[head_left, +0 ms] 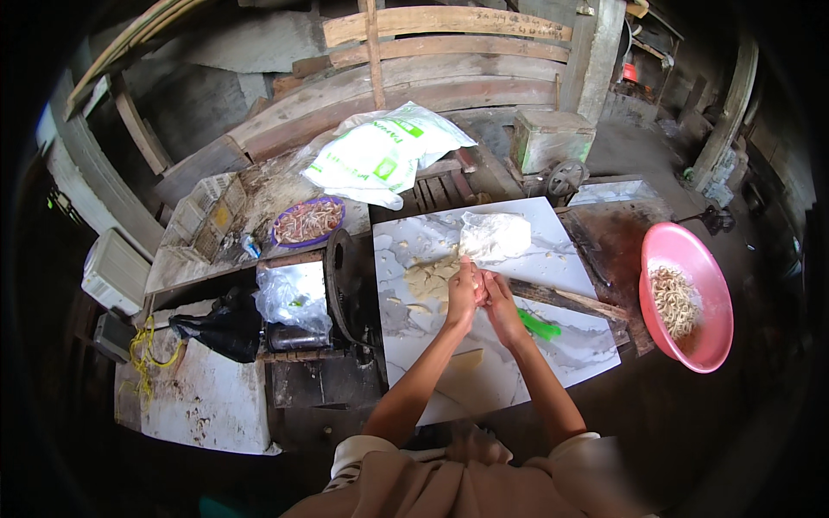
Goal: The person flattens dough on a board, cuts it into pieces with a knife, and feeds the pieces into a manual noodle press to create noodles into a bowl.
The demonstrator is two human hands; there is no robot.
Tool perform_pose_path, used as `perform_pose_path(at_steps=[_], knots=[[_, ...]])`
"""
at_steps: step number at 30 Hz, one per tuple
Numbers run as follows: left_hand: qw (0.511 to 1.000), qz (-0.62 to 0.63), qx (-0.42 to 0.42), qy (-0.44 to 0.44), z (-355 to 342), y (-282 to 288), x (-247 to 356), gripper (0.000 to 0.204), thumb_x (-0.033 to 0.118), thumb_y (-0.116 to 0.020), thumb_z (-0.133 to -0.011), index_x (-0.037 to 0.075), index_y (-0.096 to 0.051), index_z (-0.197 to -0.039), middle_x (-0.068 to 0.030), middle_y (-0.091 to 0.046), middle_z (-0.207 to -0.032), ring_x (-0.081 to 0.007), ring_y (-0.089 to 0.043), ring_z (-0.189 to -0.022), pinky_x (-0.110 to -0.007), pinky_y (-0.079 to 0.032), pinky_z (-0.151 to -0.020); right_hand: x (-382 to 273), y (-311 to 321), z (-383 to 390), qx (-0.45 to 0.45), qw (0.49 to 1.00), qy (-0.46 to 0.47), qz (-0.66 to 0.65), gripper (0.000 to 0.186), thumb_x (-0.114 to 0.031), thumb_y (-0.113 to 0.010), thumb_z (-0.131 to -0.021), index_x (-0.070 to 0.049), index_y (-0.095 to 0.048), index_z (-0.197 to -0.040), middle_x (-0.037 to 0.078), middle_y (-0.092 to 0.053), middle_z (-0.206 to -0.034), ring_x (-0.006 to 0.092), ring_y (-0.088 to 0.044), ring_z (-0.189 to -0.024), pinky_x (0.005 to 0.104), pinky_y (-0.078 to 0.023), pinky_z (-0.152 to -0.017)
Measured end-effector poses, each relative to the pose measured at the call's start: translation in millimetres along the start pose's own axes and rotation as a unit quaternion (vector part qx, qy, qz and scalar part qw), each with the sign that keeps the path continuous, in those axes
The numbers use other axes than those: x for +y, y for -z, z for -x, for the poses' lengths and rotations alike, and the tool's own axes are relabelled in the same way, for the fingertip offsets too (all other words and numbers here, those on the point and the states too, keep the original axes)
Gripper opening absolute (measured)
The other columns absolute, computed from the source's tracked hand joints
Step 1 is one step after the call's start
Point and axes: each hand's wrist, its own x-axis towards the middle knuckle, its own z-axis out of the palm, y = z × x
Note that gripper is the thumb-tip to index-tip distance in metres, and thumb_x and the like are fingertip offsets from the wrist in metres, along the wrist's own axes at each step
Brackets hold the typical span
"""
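My left hand (pixel 465 292) and my right hand (pixel 498 300) are pressed together over the marble-patterned board (pixel 399 338). Their fingers are closed, and whatever lies between them is hidden. Just left of the hands a flattened piece of pale dough (pixel 423 281) rests on the board, with small scraps around it. Beyond the hands is a clear plastic bag (pixel 494 236) with something white in it. A wooden stick (pixel 561 298) lies to the right of my right hand. Nearer me is a bright green tool (pixel 540 325), and a flat tan piece (pixel 467 359) sits below my wrists.
At the right stands a pink basin (pixel 721 298) holding pale twisted strips. On the left table are a purple bowl (pixel 275 235) of reddish strips and a dirty plastic crate (pixel 203 211). A white-and-green sack (pixel 389 151) lies behind the board. A wheel (pixel 338 289) rises at the board's left.
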Motion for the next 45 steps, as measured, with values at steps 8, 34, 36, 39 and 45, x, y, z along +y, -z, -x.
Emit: perform_pose_path(at_steps=[8,34,36,39,45], knots=[[0.76,-0.561,0.148,-0.294,21,41,-45,0.031,0.024,-0.051,-0.091,0.009,-0.042,-0.117,-0.0127,-0.04,-0.121,-0.0307,-0.033,-0.114,-0.046,-0.022,-0.095,11,-12,19,-0.121,0.946,-0.222,-0.202,0.045,-0.043,-0.049,-0.094,-0.01,-0.049,-0.125,0.004,-0.057,-0.115,0.0174,-0.054,-0.108,0.0383,-0.042,-0.092],[0.814,-0.549,-0.145,-0.126,96,76,-25,0.024,0.005,-0.068,-0.072,0.005,-0.05,-0.088,-0.0111,-0.054,-0.088,-0.0267,-0.056,-0.082,-0.035,-0.048,-0.075,41,43,72,-0.208,0.776,0.258,0.537,0.037,-0.02,-0.074,-0.07,-0.011,-0.057,-0.102,0.007,-0.049,-0.113,0.0281,-0.039,-0.112,0.0501,-0.027,-0.098],[0.825,-0.532,-0.17,-0.091,95,67,-15,0.024,0.004,-0.067,-0.072,0.004,-0.049,-0.087,-0.0112,-0.054,-0.086,-0.0263,-0.056,-0.081,-0.036,-0.048,-0.074,40,41,69,-0.221,0.768,0.254,0.545,0.036,-0.017,-0.075,-0.069,-0.011,-0.057,-0.1,0.007,-0.051,-0.112,0.0287,-0.04,-0.111,0.049,-0.027,-0.098],[0.819,-0.531,-0.197,-0.092,97,68,-16,0.026,0.003,-0.067,-0.072,0.004,-0.047,-0.087,-0.0112,-0.054,-0.084,-0.0261,-0.056,-0.081,-0.037,-0.047,-0.073,41,35,72,-0.205,0.763,0.253,0.558,0.034,-0.015,-0.074,-0.068,-0.008,-0.057,-0.097,0.008,-0.052,-0.108,0.0293,-0.041,-0.109,0.0501,-0.028,-0.097],[0.822,-0.525,-0.201,-0.09,92,76,-15,0.023,0.004,-0.067,-0.073,0.003,-0.047,-0.083,-0.0122,-0.056,-0.085,-0.0274,-0.057,-0.085,-0.038,-0.047,-0.073,26,28,72,-0.238,0.766,0.21,0.559,0.031,-0.014,-0.07,-0.072,-0.006,-0.058,-0.099,0.01,-0.052,-0.103,0.0299,-0.043,-0.105,0.0501,-0.027,-0.1]])
